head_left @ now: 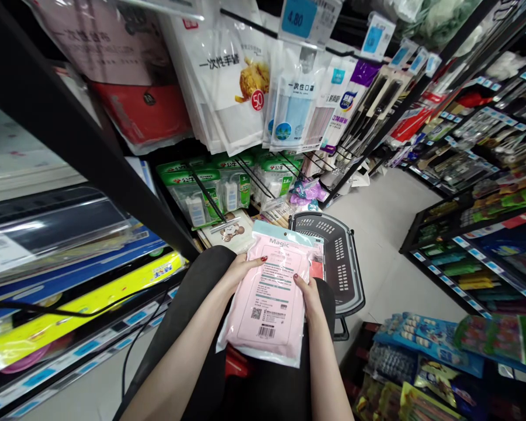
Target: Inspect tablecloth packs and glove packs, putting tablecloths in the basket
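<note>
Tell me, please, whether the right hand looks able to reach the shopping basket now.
Probably yes: the shopping basket stands close beside the right knee, its outer side uncovered, though the right hand would likely need to release the pink package.

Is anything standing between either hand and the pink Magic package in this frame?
Nothing visible does: the left hand and right hand grip the pink Magic package directly, at opposite sides. The shopping basket stands off to the right, not in between.
</note>
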### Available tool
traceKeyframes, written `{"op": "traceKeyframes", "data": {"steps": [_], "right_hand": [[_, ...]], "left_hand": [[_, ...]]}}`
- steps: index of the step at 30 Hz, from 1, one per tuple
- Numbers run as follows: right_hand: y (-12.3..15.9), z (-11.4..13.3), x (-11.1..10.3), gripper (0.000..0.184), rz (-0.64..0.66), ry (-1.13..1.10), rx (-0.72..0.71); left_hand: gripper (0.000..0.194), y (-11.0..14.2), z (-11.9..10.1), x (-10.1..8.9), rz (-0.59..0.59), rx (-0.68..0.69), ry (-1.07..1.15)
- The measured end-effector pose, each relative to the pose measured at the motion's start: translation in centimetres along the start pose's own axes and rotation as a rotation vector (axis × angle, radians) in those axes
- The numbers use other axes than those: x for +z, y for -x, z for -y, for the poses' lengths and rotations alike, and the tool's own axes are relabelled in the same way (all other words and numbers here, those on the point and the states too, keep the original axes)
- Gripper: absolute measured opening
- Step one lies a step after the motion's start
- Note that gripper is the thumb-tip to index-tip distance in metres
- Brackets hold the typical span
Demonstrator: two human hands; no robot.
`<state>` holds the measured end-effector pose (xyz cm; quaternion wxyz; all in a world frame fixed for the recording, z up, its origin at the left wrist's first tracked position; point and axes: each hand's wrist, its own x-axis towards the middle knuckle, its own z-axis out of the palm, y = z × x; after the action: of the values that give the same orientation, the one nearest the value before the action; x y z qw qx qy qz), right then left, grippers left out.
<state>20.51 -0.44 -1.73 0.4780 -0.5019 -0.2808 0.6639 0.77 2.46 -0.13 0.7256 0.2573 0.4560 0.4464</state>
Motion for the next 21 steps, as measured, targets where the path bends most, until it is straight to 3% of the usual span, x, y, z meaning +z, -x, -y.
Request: {"op": "traceKeyframes", "data": {"steps": [21], "right_hand": [[-0.24, -0.55, -0.23, 0.03, -0.014, 0.047, -0.014]], "left_hand": [[0.031, -0.31, 0.46, -0.11, -0.025, 0.046, -0.035]]}}
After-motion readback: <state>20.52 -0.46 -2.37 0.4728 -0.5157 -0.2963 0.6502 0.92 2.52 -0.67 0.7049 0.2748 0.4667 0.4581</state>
